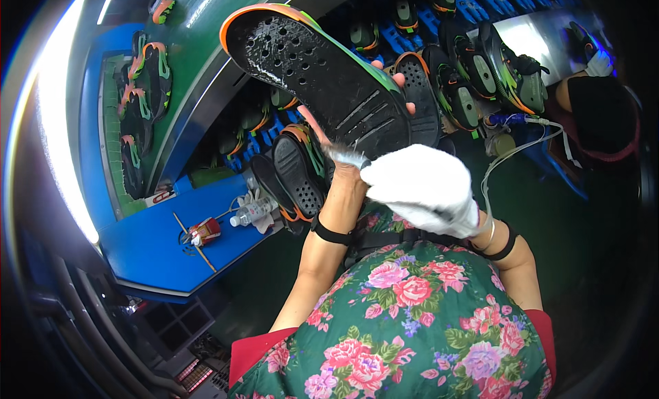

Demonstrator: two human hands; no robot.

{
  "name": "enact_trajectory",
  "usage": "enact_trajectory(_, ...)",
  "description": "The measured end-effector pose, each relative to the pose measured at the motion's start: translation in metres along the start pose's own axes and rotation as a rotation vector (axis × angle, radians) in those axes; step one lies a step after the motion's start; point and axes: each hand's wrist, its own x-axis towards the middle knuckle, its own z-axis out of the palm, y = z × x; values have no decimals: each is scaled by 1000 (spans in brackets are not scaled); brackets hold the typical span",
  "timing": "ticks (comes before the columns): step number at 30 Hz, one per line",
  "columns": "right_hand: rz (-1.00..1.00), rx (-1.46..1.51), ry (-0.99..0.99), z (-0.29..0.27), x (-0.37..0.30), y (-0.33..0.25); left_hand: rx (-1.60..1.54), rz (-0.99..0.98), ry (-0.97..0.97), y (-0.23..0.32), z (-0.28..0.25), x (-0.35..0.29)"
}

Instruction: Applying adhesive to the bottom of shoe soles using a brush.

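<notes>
My left hand (316, 126) holds up a black shoe sole (295, 63) with an orange and green rim. Its thumb lies along the near edge, and fingertips curl over the far edge. Small holes dot the broad upper end of the sole, pale streaks mark its face, and ridges cross the lower part. My right hand (422, 186), in a white glove, is closed around a brush whose dark bristles (347, 156) show beside the sole's lower end and my left wrist. The brush's handle is hidden by the glove.
More soles (298, 172) hang on a rack beneath the held one. Black and green shoes (504, 69) fill blue holders on the right. A blue table (144, 251) bears a clear bottle (254, 212) and a red box (204, 231). At right, another person's gloved hand (599, 63) is by a shoe.
</notes>
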Motion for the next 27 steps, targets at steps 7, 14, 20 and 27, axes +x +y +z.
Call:
enact_trajectory(7,-79,-151,-39,-7,-11,9,-2,-52,-79,8,-3,1)
enact_trajectory(14,123,212,47,-12,-15,21,-65,26,-166,2,10,5)
enact_trajectory(20,33,80,-104,-11,-12,8,-27,-108,-172,16,-7,4)
enact_trajectory(27,-100,-92,-227,-22,-15,21,46,-188,-219,20,-14,12)
